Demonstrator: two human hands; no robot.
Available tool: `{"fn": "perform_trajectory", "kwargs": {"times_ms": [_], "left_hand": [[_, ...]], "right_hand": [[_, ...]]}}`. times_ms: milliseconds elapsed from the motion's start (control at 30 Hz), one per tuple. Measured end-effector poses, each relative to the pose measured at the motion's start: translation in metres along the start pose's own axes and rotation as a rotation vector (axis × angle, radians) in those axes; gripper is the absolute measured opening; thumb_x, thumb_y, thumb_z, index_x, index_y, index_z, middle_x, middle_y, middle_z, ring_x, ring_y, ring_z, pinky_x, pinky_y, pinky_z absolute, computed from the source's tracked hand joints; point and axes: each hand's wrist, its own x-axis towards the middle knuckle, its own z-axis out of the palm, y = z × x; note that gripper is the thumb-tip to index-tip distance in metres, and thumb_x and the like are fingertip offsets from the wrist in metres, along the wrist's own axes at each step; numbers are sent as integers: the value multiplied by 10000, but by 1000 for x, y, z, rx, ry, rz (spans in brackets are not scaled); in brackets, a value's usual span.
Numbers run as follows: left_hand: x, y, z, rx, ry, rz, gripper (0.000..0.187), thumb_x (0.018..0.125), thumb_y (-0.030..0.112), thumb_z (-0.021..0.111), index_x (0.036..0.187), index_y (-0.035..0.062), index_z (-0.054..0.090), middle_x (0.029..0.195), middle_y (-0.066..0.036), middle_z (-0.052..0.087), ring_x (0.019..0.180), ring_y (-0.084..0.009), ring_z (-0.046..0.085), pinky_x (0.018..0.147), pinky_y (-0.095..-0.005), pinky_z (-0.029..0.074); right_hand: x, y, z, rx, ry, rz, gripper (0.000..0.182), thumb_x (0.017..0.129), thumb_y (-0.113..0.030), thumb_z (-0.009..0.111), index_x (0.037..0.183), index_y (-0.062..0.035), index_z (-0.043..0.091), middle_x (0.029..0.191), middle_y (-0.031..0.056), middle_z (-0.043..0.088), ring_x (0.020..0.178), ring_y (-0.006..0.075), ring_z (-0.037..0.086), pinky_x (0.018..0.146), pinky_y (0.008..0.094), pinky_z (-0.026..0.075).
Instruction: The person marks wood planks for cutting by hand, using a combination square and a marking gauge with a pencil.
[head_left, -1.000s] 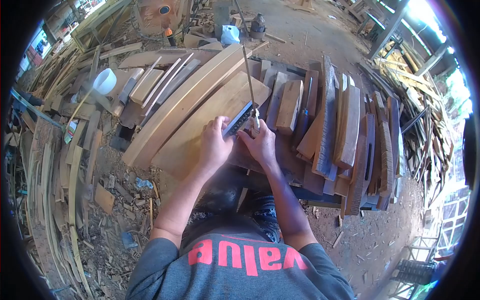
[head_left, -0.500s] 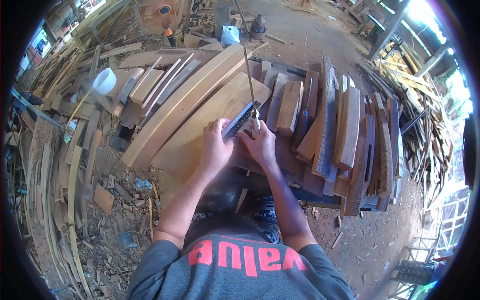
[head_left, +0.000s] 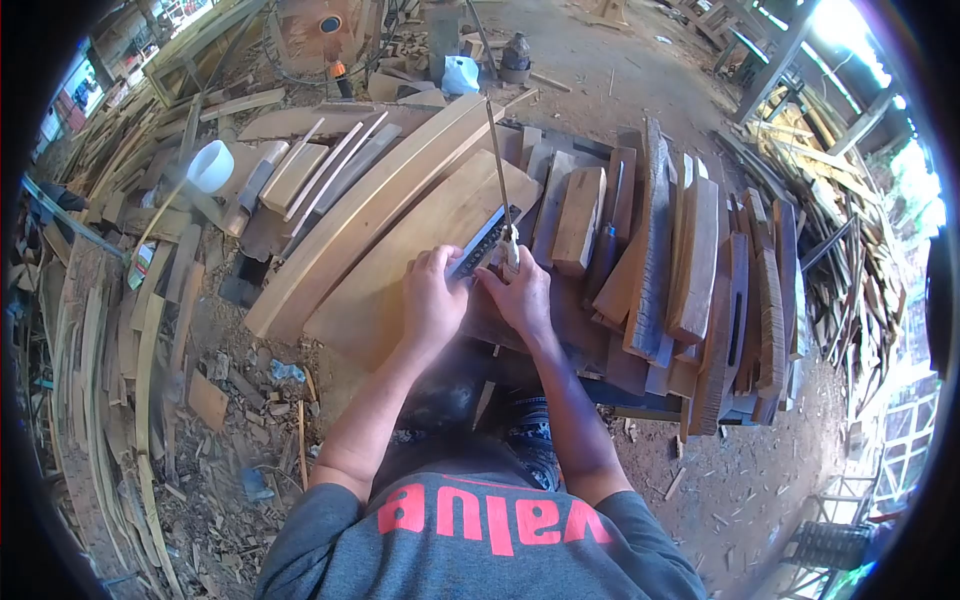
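My left hand (head_left: 437, 285) is closed on the near end of a flat strip (head_left: 479, 243), silvery along one edge with a row of dark marks. It slants away over a broad wooden board (head_left: 400, 250). My right hand (head_left: 522, 292) is wrapped around the pale, knobby end of a long thin rod (head_left: 501, 160), which points away from me. The rod crosses the strip's far end in this view. Both hands are close together, thumbs almost meeting. A chisel-like tool with a blue handle (head_left: 608, 236) lies among the wood pieces right of my right hand.
A long thick beam (head_left: 370, 220) lies beyond the board. Several cut wood blocks (head_left: 580, 220) line the right of the bench. A white bucket (head_left: 210, 166) stands at left, a white plastic bag (head_left: 460, 74) at the back. Scrap planks (head_left: 150, 370) cover the left ground.
Both hands keep their grips in nearly the same place. The view has shifted very slightly; nothing was taken up or let go.
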Motion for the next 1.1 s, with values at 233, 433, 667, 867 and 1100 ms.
{"fn": "perform_trajectory", "kwargs": {"times_ms": [233, 433, 667, 867, 1100], "left_hand": [[-2, 4, -1, 29, 24, 18, 373, 739, -9, 770, 1073, 44, 612, 939, -116, 642, 864, -276, 610, 794, -411, 501], [-3, 4, -2, -14, 26, 55, 373, 743, -11, 767, 1075, 44, 605, 960, -131, 640, 887, -294, 611, 804, -412, 502], [-2, 6, -5, 7, 1, 63, 371, 746, -14, 767, 1065, 43, 585, 969, -131, 639, 902, -295, 612, 811, -411, 504], [-2, 6, -5, -15, 3, 56, 371, 747, -20, 763, 1064, 41, 580, 977, -132, 636, 911, -296, 611, 825, -409, 503], [-2, 3, -6, -30, -20, 50, 362, 756, -33, 745, 1069, 36, 578, 994, -138, 633, 936, -298, 609, 842, -409, 506]], "right_hand": [[-1, -2, -1, 18, 8, -9, 447, 757, -270, 864, 1008, 3, 615, 877, 185, 712, 821, 351, 712, 739, 415, 553], [-1, -5, -2, 26, 4, -5, 451, 759, -273, 862, 1016, 6, 619, 869, 182, 711, 812, 334, 715, 735, 409, 553], [0, -2, -1, 16, -4, -1, 450, 758, -267, 862, 1021, 11, 625, 865, 185, 713, 807, 334, 717, 737, 410, 556], [-1, -3, -1, 19, 4, -4, 458, 760, -263, 861, 1046, 9, 629, 885, 192, 717, 827, 336, 717, 755, 411, 556], [-2, -6, -3, 37, 1, 1, 458, 762, -262, 860, 1055, 6, 631, 908, 188, 719, 840, 327, 716, 763, 408, 553]]}}
